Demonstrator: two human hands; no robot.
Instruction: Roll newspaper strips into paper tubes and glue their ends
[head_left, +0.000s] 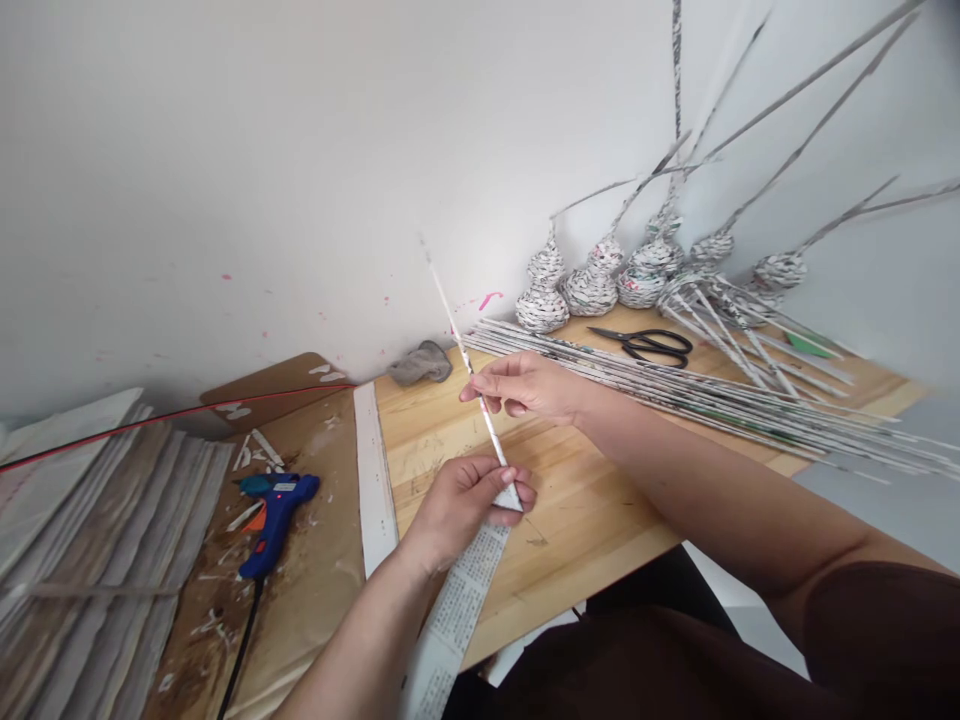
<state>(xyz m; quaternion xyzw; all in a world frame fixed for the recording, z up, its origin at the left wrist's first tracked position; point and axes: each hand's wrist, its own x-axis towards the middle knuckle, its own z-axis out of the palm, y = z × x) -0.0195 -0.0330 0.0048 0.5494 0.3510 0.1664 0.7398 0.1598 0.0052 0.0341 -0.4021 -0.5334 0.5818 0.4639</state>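
A thin newspaper tube [490, 430] slants up and to the left over the wooden table, its far tip blurred. Around its lower end my left hand [480, 492] is closed, thumb on top, where the rolled part meets a flat printed newspaper strip [465, 600]. The strip trails down toward me under my left forearm. Higher on the tube, my right hand [521, 388] pinches it between thumb and fingers, the other fingers curled loosely.
Finished paper tubes [645, 380] lie across the right, beside black scissors [645, 342]. Woven paper gourds [544, 290] with long tube ends stand by the wall. At left are a blue glue gun [276, 520], stacked paper strips [112, 540] and a red-black cord [180, 425]; a grey cloth [421, 363] lies behind.
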